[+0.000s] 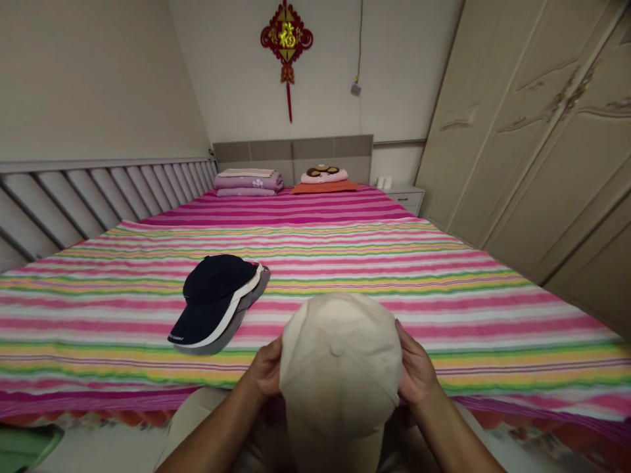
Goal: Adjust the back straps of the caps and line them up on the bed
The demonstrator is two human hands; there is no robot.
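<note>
A beige baseball cap (pixel 340 368) is held up over the near edge of the bed, its crown facing me and its brim pointing down toward my lap. My left hand (pixel 267 368) grips the cap's left side, and my right hand (pixel 415 368) grips its right side. Some fingers of both hands are hidden behind or inside the cap. Left of it, a stack of caps lies on the striped sheet (pixel 148 302): a dark navy cap (pixel 214 292) on top, with a white brim (pixel 231 322) and a grey brim (pixel 241 325) showing underneath.
Folded purple bedding (pixel 249 182) and a pink pillow (pixel 324 176) on orange cloth lie by the headboard (pixel 266 152). A slatted rail (pixel 98 197) runs along the left. A wardrobe (pixel 522 131) and a nightstand (pixel 407 196) stand on the right.
</note>
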